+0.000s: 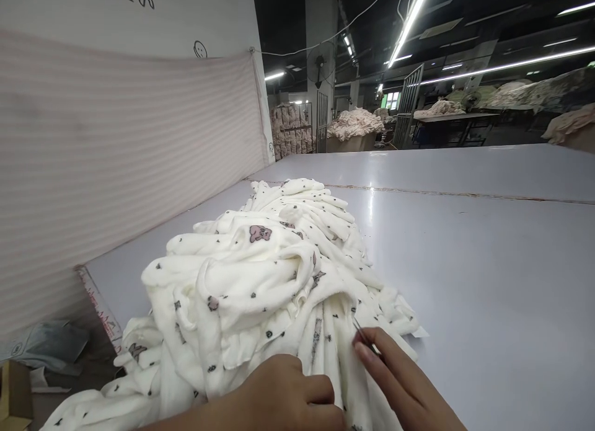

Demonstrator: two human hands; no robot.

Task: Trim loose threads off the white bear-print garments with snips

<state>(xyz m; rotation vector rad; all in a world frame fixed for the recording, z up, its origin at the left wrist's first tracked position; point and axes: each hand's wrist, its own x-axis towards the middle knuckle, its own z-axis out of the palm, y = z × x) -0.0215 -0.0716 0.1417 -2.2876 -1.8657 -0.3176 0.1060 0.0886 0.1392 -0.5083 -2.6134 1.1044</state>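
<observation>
Our heap of cream printed cloth (260, 282) lies on the near left part of the desk (488, 263), spilling over its near edge. The cloth is soft and creased, dotted with small dark marks and a pink bear figure. Our left hand (283, 397) rests on the near end of the heap, curled into a loose fist with fabric gathered under the knuckles. Our right hand (404, 381) lies just beside it, fingers pinched around a thin metal tool (363, 337) whose tip touches the cloth. The desk is broad, smooth and pale grey, glossy under the lights, with a seam running across it. A striped pink sheet (121, 152) hangs on the left. Beyond, a dim hall holds strip lights (409, 22) and more cloth piles (356, 124).
</observation>
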